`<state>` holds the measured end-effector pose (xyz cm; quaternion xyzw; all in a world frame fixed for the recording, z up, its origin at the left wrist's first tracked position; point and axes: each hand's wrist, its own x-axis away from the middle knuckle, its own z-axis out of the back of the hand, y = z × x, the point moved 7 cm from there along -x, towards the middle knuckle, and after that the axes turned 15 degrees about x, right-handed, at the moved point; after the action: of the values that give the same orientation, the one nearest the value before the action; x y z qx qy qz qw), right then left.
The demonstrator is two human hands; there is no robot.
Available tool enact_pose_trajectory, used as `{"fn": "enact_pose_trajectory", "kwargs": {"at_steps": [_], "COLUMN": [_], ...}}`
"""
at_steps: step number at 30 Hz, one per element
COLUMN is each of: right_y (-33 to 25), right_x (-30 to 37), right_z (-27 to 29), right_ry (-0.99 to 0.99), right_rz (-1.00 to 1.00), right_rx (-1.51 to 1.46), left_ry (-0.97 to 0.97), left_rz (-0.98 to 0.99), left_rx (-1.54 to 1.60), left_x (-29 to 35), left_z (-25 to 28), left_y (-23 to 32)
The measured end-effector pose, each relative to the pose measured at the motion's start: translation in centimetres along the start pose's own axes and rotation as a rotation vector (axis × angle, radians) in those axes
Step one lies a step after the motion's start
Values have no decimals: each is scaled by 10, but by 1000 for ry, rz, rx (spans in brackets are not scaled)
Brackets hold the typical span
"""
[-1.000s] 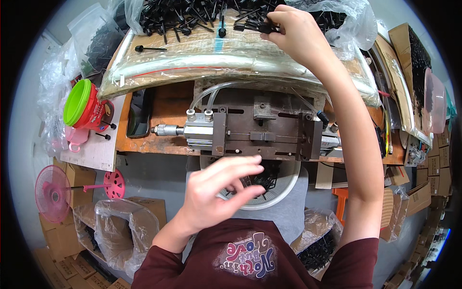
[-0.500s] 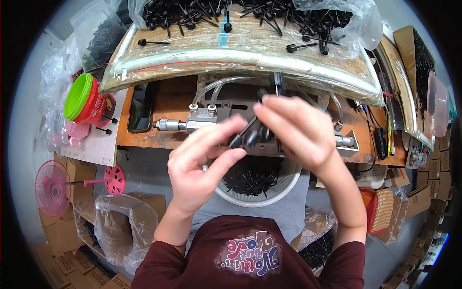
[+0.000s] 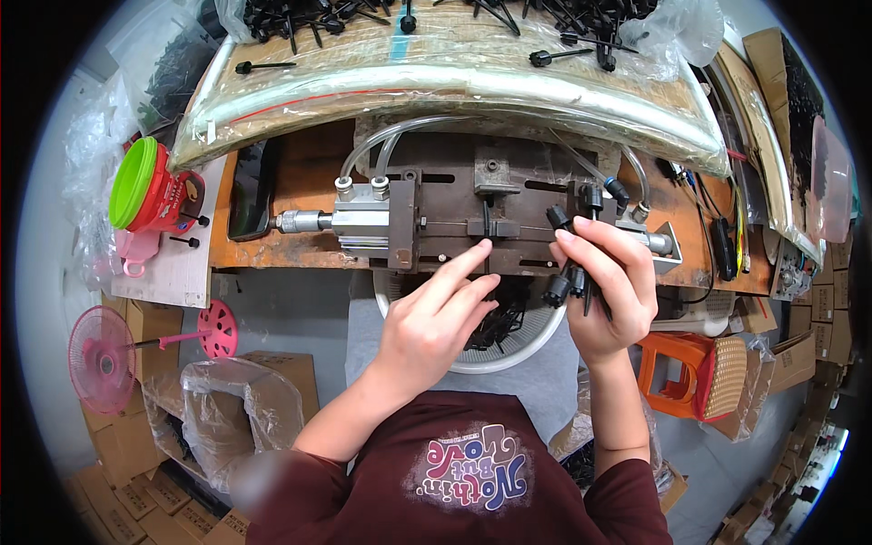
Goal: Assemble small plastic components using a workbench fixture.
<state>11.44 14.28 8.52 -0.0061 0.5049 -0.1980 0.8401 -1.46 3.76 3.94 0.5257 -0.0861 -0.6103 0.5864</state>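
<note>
Seems to be seating a slim black rod (image 3: pixel 486 220) in the metal fixture (image 3: pixel 450 204), centre of the frame; next, probably calls for steady alignment. Lies with long axis up and down the frame; cannot tell the knobbed end. Cannot tell left hand's (image 3: pixel 429 322) grip; with right hand (image 3: pixel 618 295), right of centre, pinching knobbed black parts (image 3: pixel 557 291), pointing mixed ways.

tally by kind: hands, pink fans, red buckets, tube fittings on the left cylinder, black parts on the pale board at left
Left hand and right hand: 2
Pink fan: 1
Red bucket: 1
Tube fittings: 2
Black parts on pale board: 2
Total: 8
</note>
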Motion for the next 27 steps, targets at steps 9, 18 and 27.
{"fn": "enact_pose_trajectory", "kwargs": {"at_steps": [9, 18, 27], "right_y": [-3, -3, -7], "right_x": [13, 18, 20], "right_z": [8, 7, 4], "right_ry": [5, 1, -8], "right_rz": [-34, -19, 6], "right_rx": [74, 78, 52], "left_ry": [-93, -90, -87], "left_rz": [-99, -73, -86], "left_rx": [-311, -268, -249], "left_x": [-10, -11, -11], "left_z": [-16, -14, -14], "left_y": [1, -3, -2]}}
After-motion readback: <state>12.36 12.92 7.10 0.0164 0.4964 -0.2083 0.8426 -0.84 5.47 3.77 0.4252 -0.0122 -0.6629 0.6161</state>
